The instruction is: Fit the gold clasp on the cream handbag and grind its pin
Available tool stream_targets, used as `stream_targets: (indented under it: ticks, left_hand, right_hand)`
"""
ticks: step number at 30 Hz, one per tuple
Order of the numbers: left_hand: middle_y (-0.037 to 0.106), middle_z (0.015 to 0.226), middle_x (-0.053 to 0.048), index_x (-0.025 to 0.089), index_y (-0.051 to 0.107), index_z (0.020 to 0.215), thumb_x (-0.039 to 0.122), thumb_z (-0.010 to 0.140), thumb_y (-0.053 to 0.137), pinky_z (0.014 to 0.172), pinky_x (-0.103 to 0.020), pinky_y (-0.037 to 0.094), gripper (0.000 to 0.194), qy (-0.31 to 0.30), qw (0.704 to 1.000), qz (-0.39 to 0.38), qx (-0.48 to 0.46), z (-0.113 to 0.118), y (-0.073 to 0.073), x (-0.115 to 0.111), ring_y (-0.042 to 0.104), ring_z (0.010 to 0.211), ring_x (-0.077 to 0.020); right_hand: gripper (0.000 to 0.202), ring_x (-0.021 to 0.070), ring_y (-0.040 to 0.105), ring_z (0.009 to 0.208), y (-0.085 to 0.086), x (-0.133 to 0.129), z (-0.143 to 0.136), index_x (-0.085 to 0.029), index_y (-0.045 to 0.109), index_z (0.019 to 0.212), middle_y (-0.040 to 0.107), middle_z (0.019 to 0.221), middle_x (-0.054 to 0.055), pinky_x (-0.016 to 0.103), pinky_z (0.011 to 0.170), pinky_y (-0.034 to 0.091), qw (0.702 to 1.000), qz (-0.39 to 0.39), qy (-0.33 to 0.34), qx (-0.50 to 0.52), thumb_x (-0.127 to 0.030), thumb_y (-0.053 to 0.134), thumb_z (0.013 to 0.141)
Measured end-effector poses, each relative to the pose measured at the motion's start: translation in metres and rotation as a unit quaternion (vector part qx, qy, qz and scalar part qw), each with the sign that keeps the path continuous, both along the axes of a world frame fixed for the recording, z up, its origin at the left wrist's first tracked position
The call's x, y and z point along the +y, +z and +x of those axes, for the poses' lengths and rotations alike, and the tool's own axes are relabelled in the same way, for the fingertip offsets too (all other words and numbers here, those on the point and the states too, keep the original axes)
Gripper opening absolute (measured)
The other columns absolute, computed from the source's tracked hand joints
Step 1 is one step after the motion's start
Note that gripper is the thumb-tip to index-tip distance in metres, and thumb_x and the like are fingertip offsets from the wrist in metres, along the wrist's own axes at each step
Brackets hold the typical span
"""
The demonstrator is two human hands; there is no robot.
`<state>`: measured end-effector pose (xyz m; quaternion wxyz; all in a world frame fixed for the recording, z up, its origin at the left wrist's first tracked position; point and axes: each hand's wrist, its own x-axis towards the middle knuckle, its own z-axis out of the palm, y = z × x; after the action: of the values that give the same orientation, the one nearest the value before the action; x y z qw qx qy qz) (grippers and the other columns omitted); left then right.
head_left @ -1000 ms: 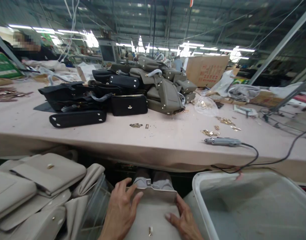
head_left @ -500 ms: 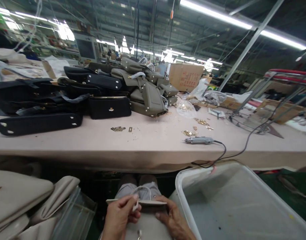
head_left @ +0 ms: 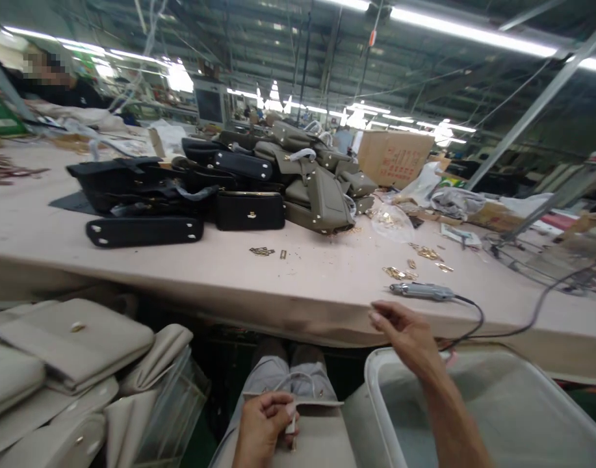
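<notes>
A beige bag [head_left: 327,432] lies on the person's lap, its flap edge towards the table. My left hand [head_left: 268,422] is closed over it, pinching a small pale tab between thumb and fingers. My right hand [head_left: 407,331] is raised at the table's front edge, fingers apart, with nothing visible in it. Just beyond it lies a grey electric screwdriver [head_left: 422,292] with a black cable. Small gold metal pieces [head_left: 400,273] lie behind the screwdriver, and dark metal frames [head_left: 262,251] rest further left.
Black bags [head_left: 144,231] and olive bags [head_left: 322,201] are piled on the table [head_left: 220,266]. An open grey bin [head_left: 375,390] stands at the right; beige bags [head_left: 83,338] are heaped at the lower left. A person [head_left: 58,78] is at the back left.
My right hand has let go of the bag and moved up and right towards the screwdriver. My left hand still pinches the tab. The view has turned left, bringing the person into sight.
</notes>
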<state>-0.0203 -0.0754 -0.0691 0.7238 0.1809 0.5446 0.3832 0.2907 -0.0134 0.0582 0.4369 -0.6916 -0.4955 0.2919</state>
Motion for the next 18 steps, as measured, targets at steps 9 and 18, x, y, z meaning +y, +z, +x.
stream_targets:
  ticks: [9,18]
  left_hand:
    - [0.070,0.057,-0.005,0.012,0.074,0.082,0.037,0.056,0.098,0.043,-0.024,0.049,0.043,0.012,0.999,0.027,-0.010,0.003,-0.006,-0.007,0.065,0.047,-0.0183]
    - [0.069,0.057,-0.004,0.010,0.076,0.085,0.038,0.054,0.100,0.047,-0.025,0.050,0.048,0.010,0.999,0.021,-0.034,-0.013,0.004,-0.001,0.063,0.049,-0.0169]
  right_hand:
    - [0.030,0.0219,0.070,0.081,0.023,0.133,-0.015,-0.020,0.081,0.106,0.078,0.097,0.008,0.041,0.084,0.057,0.947,0.121,0.011,-0.296,-0.040,0.071,0.087]
    - [0.033,0.0226,0.071,0.082,0.034,0.163,0.147,-0.011,0.082,0.104,0.080,0.096,0.013,0.032,0.075,0.051,0.872,-0.213,-0.049,-0.438,-0.014,0.079,0.071]
